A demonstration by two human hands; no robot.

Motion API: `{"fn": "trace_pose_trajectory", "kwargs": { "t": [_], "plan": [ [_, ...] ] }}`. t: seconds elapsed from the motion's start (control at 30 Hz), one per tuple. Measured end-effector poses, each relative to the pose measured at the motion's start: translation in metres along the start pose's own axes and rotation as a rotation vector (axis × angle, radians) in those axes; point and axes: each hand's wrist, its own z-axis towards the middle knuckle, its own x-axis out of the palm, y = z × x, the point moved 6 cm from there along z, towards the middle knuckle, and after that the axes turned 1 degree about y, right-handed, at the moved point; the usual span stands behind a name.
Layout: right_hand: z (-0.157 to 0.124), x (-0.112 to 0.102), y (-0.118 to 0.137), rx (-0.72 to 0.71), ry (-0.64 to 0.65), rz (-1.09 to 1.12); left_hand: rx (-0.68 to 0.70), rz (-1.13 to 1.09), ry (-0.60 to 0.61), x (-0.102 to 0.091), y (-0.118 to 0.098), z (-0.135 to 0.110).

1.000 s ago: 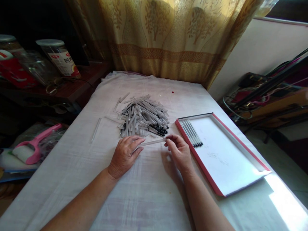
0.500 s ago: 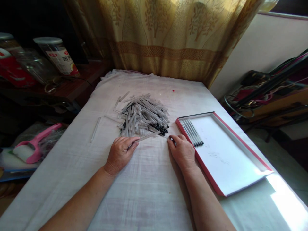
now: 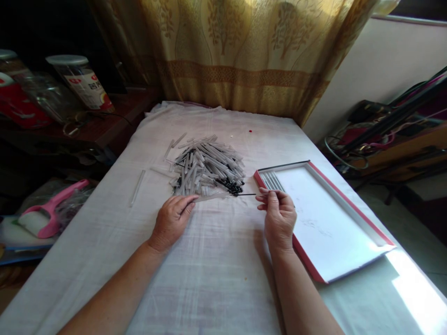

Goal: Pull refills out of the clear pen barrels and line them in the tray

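Observation:
My left hand (image 3: 172, 221) pinches a clear pen barrel (image 3: 211, 197), which points right, just in front of the pile. With closed fingertips my right hand (image 3: 281, 216) grips a thin pen refill (image 3: 246, 194), its dark length stretching left toward the barrel. Whether the refill's far end sits inside the barrel I cannot tell. Behind both hands lies a heap of clear pen barrels (image 3: 209, 160) with black ends among them. Partly hidden by my right hand, several pens (image 3: 271, 180) lie side by side in a red-edged shallow box (image 3: 307, 265).
Loose barrels (image 3: 138, 188) lie left of the heap on the white tablecloth (image 3: 209, 279). A tiny red piece (image 3: 250, 131) is near the back. Jars (image 3: 82, 83) stand on a dark cabinet at left, above a pink-handled tool (image 3: 56, 209). A curtain (image 3: 230, 74) hangs behind.
My right hand has moved right and slightly up toward the box, turning over. More of the refill's dark length now shows between the hands. My left hand has barely shifted, still with the barrel.

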Motion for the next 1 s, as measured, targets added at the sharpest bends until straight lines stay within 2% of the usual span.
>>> {"fn": "trace_pose_trajectory", "kwargs": {
  "t": [0.2,0.37,0.63,0.77,0.87,1.0],
  "plan": [
    [0.004,-0.008,0.004,0.094,-0.147,0.297,-0.006,-0.011,-0.010,-0.005,0.004,0.002],
    [0.006,-0.007,0.001,0.182,-0.124,0.386,-0.008,-0.025,0.000,-0.005,0.003,0.002],
    [-0.003,0.006,-0.001,0.231,-0.035,0.351,0.026,-0.051,0.043,-0.003,-0.004,0.002],
    [-0.014,0.019,-0.002,0.232,0.092,0.237,0.048,-0.034,0.062,0.000,-0.009,0.001],
    [-0.024,0.030,-0.001,0.177,0.206,0.088,0.045,-0.015,0.083,0.004,-0.011,-0.001],
    [-0.034,0.036,0.005,0.020,0.270,-0.027,0.040,-0.014,0.114,0.005,-0.015,-0.002]
  ]
}}
